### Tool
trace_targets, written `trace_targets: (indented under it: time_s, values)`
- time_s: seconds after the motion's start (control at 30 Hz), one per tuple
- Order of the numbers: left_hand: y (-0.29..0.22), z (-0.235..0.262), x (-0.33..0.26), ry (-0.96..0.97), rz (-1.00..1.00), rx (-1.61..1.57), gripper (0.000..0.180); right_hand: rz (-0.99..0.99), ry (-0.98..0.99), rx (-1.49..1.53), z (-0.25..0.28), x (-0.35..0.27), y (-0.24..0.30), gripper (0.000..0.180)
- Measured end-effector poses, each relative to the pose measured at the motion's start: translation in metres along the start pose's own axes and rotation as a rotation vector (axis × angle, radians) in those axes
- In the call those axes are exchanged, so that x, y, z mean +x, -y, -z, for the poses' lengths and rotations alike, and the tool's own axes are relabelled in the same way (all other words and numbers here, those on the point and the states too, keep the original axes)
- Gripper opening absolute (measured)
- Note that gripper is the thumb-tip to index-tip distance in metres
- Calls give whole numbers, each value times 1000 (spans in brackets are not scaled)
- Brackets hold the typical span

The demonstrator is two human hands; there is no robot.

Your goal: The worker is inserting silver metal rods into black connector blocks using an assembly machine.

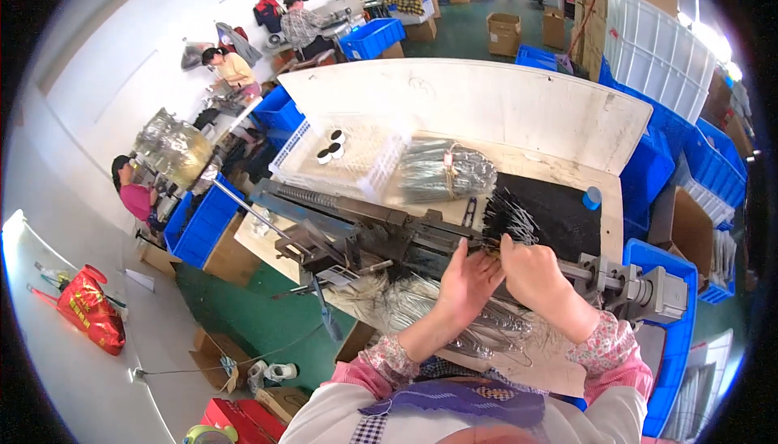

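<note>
A white board (486, 100) stands at the back of the workbench (600, 201), with a white tray (356, 164) and a bagged bundle of metal pieces (446, 170) in front of it. A long grey machine (365, 233) runs across the bench from left to right. Bagged wires (421, 302) lie below it, near the person. The right hand (535, 274) and left hand (468, 280) meet over the machine, fingers pressed together, pinching a bunch of thin dark wires (509, 219) that fans upward over a black mat (559, 213). A small blue cap (592, 198) sits at the mat's right edge.
</note>
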State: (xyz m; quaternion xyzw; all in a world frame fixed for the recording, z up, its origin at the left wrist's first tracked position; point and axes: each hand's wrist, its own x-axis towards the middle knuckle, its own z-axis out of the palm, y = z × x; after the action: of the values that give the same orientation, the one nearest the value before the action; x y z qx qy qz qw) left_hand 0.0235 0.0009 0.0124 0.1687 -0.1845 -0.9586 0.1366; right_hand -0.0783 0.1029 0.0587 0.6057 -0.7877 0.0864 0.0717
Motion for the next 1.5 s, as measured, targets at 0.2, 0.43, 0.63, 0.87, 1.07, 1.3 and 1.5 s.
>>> trace_targets:
  time_s: [0.2, 0.43, 0.63, 0.87, 1.07, 1.3, 1.5]
  values:
    - [20, 10, 5, -134, -106, 47, 41, -74, 123, 394, -26, -93, 2, 22]
    - [49, 26, -4, -73, 311, 317, 61, -286, 330, 472, -122, -203, 2, 21]
    - [-21, -4, -41, 762, 88, 687, 65, -231, 86, 637, -127, -214, -3, 26]
    - [-32, 3, -63, 532, 18, 803, 62, -430, -154, 797, -38, -203, -12, 29]
    - [-95, -58, 18, 377, -305, 699, 47, -328, -434, 909, 26, -113, -50, 9]
    - [-172, -104, -35, 327, -856, 699, 33, -451, -656, 1056, 136, -49, -126, 13]
    - [-114, 68, -164, -777, -1462, 2406, 64, -700, -523, 1173, 17, -163, -54, 11]
